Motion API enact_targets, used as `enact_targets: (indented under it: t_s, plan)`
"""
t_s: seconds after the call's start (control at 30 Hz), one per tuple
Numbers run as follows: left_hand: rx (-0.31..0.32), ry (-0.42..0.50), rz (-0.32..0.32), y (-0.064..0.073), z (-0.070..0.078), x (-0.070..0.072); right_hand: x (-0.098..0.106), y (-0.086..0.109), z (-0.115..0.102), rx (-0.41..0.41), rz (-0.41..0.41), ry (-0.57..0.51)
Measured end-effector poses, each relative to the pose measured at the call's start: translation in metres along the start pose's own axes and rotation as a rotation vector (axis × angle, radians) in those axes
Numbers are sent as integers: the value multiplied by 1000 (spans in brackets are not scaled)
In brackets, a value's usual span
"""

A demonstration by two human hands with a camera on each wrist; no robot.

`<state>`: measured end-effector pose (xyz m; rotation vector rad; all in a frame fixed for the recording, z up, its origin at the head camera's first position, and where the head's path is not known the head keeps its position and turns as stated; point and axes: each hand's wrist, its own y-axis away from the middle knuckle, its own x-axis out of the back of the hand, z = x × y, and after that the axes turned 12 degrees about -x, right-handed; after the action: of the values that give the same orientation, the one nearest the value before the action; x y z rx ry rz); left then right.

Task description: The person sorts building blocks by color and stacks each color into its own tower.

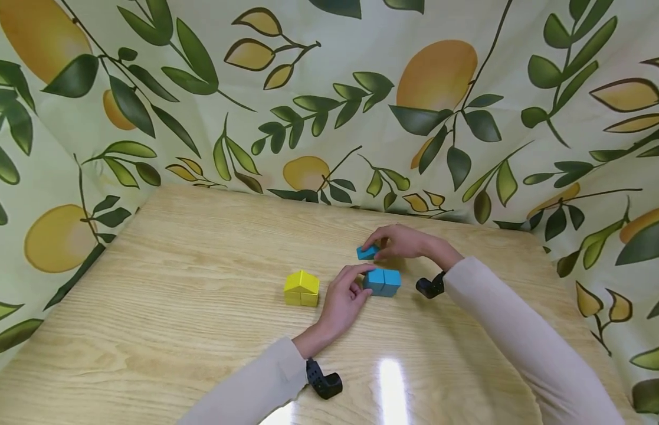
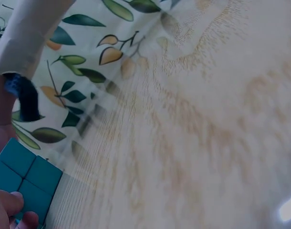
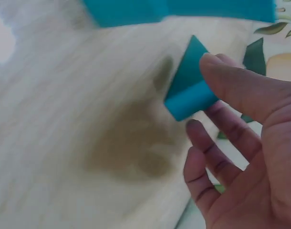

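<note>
My right hand (image 1: 406, 241) pinches a blue triangular block (image 1: 367, 254) between thumb and fingers, behind the other blue blocks. In the right wrist view this triangular block (image 3: 191, 99) is held over the wooden surface, its point upward. Several blue blocks (image 1: 384, 282) stand packed together in front of it. My left hand (image 1: 344, 298) grips their left side, thumb at the front and a finger at the back of the top. The left wrist view shows a face of these blue blocks (image 2: 43, 174) with crossing seams, the fingertips against it.
Left of my left hand stands a small stack of yellow blocks (image 1: 301, 298) with a peaked, roof-like top. The wooden table (image 1: 212, 248) ends at a leaf-and-fruit patterned cloth (image 1: 329, 77). Black wrist cameras (image 1: 326, 383) hang by both cuffs.
</note>
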<state>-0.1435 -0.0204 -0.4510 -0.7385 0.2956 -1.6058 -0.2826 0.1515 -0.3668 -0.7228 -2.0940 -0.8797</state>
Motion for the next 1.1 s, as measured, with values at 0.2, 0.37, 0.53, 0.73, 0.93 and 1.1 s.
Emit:
enact_targets:
  t_s: [0.2, 0.37, 0.53, 0.73, 0.93, 1.1]
  plan:
    - [3, -3, -3, 0, -1, 0, -11, 10, 27, -12, 95, -97]
    - [-9, -8, 13, -1, -1, 0, -26, 17, 47, -59, 210, -219]
    - [-34, -16, 20, 0, 0, -2, -47, 25, 62, -98, 358, -339]
    - [-29, -17, 17, -1, 0, -2, -64, 33, 64, -108, 507, -374]
    - [2, -16, 6, -3, 0, -2, -71, 36, 60, -121, 607, -403]
    - [-5, -19, 7, -3, 0, -2, -76, 39, 57, -133, 647, -416]
